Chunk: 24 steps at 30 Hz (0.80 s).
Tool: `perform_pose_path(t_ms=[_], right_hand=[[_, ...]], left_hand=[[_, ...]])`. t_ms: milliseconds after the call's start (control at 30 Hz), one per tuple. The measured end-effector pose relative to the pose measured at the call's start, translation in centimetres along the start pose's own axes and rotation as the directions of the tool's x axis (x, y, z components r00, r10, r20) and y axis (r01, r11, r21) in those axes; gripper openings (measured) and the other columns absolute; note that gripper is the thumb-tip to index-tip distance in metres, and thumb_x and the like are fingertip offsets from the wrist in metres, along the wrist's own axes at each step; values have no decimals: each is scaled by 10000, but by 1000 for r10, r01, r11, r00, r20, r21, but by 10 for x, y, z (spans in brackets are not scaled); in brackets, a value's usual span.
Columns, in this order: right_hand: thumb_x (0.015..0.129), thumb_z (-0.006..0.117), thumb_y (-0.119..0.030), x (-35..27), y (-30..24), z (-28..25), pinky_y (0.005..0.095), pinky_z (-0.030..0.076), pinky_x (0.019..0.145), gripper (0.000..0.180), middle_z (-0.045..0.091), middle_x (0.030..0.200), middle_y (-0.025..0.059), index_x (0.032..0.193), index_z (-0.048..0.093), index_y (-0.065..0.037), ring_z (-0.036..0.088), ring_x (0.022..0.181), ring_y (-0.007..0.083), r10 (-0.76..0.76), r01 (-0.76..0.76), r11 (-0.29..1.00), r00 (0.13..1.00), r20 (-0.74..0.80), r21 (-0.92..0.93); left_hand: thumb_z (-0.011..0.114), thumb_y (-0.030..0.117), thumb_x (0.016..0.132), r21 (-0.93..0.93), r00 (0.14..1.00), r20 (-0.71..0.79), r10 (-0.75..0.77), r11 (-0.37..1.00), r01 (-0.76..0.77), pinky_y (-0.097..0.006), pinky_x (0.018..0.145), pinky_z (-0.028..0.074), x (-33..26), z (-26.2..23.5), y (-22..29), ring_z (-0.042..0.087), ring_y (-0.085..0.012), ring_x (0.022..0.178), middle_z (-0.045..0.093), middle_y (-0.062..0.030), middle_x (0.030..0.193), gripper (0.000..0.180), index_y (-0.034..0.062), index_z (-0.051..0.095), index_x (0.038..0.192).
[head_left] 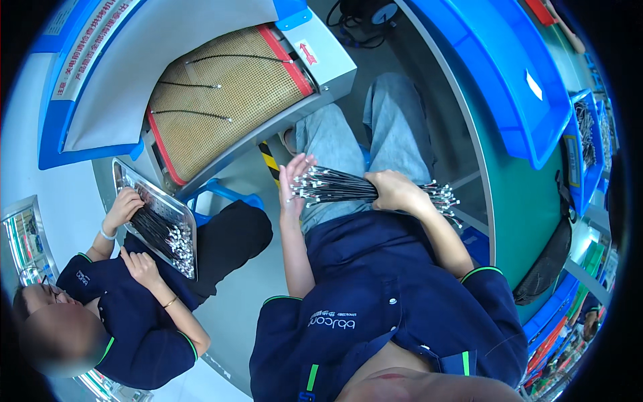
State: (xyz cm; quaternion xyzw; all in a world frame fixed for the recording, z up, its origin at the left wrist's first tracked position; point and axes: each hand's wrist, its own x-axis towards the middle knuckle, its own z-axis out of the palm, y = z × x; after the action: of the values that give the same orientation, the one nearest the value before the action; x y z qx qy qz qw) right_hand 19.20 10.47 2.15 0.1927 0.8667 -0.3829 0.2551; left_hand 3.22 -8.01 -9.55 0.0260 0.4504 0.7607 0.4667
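A thick bundle of black cables (341,187) with small white connectors at both ends lies crosswise above my lap. My right hand (400,190) is wrapped round it, right of its middle. Connector ends fan out beyond that hand on the right. At the bundle's left end, my left hand (291,186) is upright with its fingers stretched out, the palm facing the connectors. Whether the palm touches them I cannot tell for certain.
To the left, a co-worker handles black cables (155,226) in a metal tray (193,258). Ahead stands a machine with a mesh conveyor belt (234,80) carrying three single cables (194,114). On the right, a green table (519,221) bears a large blue bin (499,74).
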Motion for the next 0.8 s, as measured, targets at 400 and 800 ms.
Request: perform_pose_path(t_ms=[400,800], right_hand=[[895,549,-301,20,51,27,418,436,915,380,605,1091,221,1167,597,-40,553,1065,385,-16,34,987,993,-116,159],[859,594,-160,30,65,5,384,479,831,222,663,972,199,985,682,0,628,919,346,-52,111,945,979,-196,307]], left_hand=[[540,188,947,694,1000,0,-31,720,22,-310,963,395,5,-19,-2,527,-204,1142,574,-115,1201,308,15,555,1201],[477,239,965,950,986,165,-3,270,-158,-377,1049,328,27,12,-2,409,-338,1256,463,-184,1313,334,53,534,1236]])
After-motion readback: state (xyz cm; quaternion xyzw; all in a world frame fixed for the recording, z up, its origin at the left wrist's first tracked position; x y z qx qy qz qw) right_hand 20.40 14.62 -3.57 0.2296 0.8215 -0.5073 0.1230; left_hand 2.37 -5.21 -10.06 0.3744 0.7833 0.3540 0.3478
